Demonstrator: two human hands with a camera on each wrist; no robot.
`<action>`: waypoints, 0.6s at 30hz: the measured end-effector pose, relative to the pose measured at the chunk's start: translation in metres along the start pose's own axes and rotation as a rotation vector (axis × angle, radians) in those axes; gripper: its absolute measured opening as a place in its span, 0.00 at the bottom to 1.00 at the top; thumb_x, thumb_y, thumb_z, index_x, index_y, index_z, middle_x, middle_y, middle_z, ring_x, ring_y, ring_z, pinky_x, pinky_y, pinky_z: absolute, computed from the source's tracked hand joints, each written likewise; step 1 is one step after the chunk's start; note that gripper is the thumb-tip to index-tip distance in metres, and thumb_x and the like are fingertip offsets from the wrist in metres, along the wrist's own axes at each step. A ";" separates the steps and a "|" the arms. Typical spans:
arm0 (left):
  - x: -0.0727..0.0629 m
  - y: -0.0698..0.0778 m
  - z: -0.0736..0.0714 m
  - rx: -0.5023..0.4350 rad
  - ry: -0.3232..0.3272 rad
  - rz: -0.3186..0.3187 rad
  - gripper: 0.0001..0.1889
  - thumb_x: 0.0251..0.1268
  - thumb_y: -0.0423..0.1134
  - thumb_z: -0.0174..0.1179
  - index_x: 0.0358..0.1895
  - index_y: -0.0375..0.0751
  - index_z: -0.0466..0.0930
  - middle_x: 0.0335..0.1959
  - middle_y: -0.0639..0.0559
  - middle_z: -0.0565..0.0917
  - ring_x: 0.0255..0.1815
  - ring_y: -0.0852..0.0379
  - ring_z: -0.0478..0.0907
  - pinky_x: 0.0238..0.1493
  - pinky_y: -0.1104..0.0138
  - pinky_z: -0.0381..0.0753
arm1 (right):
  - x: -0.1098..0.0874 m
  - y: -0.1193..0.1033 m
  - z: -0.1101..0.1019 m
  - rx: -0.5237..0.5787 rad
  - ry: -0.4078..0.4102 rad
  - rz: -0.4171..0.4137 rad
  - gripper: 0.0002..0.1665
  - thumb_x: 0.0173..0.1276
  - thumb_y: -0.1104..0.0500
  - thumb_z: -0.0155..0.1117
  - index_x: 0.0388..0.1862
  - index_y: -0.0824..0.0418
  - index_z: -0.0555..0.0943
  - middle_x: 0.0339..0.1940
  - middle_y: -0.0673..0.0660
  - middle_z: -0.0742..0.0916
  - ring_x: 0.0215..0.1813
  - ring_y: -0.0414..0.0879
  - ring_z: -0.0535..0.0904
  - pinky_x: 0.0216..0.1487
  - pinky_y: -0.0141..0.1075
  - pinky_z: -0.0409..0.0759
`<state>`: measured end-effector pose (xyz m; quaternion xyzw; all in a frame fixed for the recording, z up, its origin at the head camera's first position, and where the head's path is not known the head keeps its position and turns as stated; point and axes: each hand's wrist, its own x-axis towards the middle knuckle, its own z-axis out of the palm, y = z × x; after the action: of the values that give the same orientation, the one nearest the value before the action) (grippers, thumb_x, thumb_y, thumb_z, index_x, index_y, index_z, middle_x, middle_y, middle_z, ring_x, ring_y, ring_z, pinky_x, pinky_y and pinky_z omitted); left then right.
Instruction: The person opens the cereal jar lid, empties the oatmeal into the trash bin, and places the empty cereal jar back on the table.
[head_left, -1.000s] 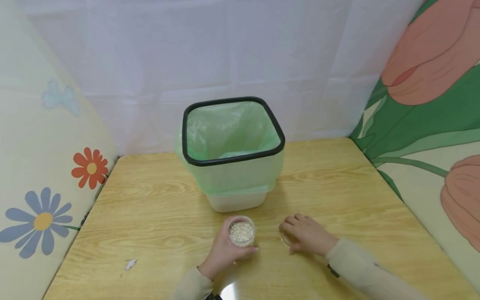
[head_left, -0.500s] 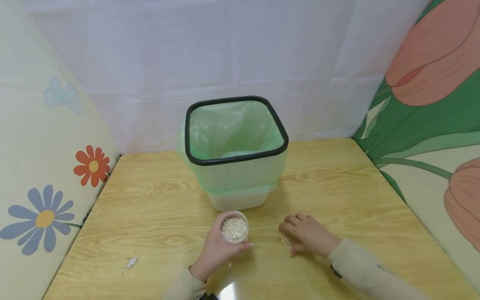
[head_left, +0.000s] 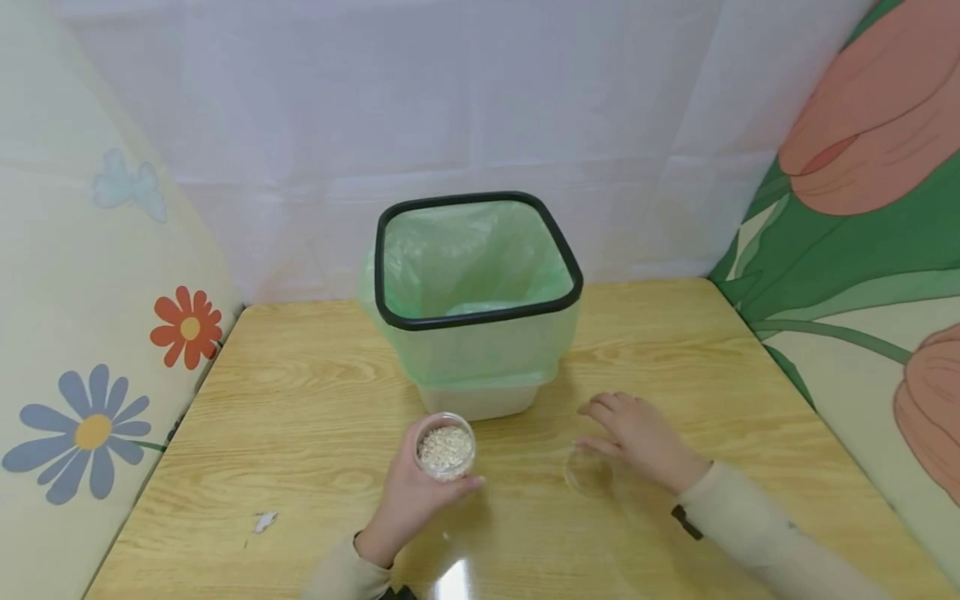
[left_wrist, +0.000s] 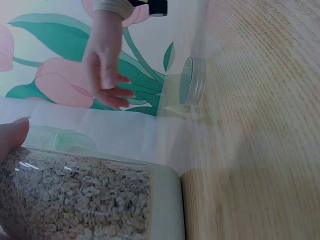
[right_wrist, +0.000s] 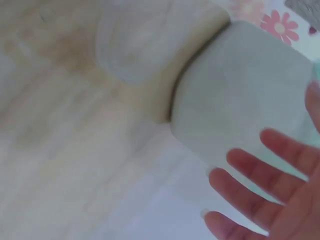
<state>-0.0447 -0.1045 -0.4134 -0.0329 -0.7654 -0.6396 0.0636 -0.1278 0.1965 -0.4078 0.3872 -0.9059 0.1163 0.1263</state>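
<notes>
Head view: our left hand [head_left: 408, 492] grips the clear cylindrical plastic jar of pale flakes [head_left: 446, 450], left of the clear round lid [head_left: 588, 473]; our right hand [head_left: 639, 435], fingers apart, is empty. We judge unlidding complete; controlled tilting likely follows.

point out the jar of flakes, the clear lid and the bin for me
jar of flakes [left_wrist: 82, 195]: left wrist view, on its clear side wall
clear lid [left_wrist: 193, 81]: left wrist view, middle of the lid
bin [head_left: 480, 317]: head view, front edge of its black rim
</notes>
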 end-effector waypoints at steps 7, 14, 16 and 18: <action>0.002 0.004 -0.010 0.010 0.036 0.004 0.41 0.33 0.30 0.81 0.58 0.37 0.70 0.56 0.42 0.76 0.58 0.43 0.71 0.60 0.48 0.67 | 0.017 0.002 -0.023 0.070 0.234 0.063 0.22 0.72 0.48 0.59 0.44 0.68 0.81 0.40 0.62 0.86 0.41 0.57 0.83 0.39 0.51 0.82; 0.008 0.012 -0.019 0.036 0.096 0.049 0.41 0.34 0.30 0.80 0.58 0.32 0.70 0.56 0.41 0.76 0.58 0.45 0.71 0.61 0.50 0.66 | 0.039 -0.003 -0.047 0.181 0.274 0.220 0.21 0.74 0.55 0.57 0.53 0.73 0.77 0.47 0.68 0.84 0.41 0.58 0.82 0.34 0.51 0.81; 0.009 0.015 -0.021 0.036 0.106 0.047 0.41 0.34 0.30 0.80 0.59 0.32 0.70 0.56 0.41 0.76 0.58 0.45 0.71 0.62 0.51 0.66 | 0.045 -0.005 -0.054 0.213 0.279 0.248 0.21 0.75 0.57 0.56 0.56 0.74 0.75 0.48 0.69 0.83 0.42 0.59 0.81 0.33 0.51 0.80; 0.011 0.017 -0.023 0.031 0.110 0.044 0.41 0.35 0.29 0.80 0.59 0.32 0.69 0.56 0.41 0.76 0.58 0.46 0.71 0.62 0.51 0.66 | 0.051 -0.006 -0.060 0.237 0.292 0.261 0.22 0.75 0.57 0.54 0.58 0.74 0.73 0.50 0.70 0.83 0.43 0.60 0.80 0.34 0.52 0.79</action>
<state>-0.0518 -0.1246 -0.3914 -0.0135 -0.7698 -0.6268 0.1201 -0.1489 0.1765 -0.3341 0.2579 -0.9004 0.2921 0.1935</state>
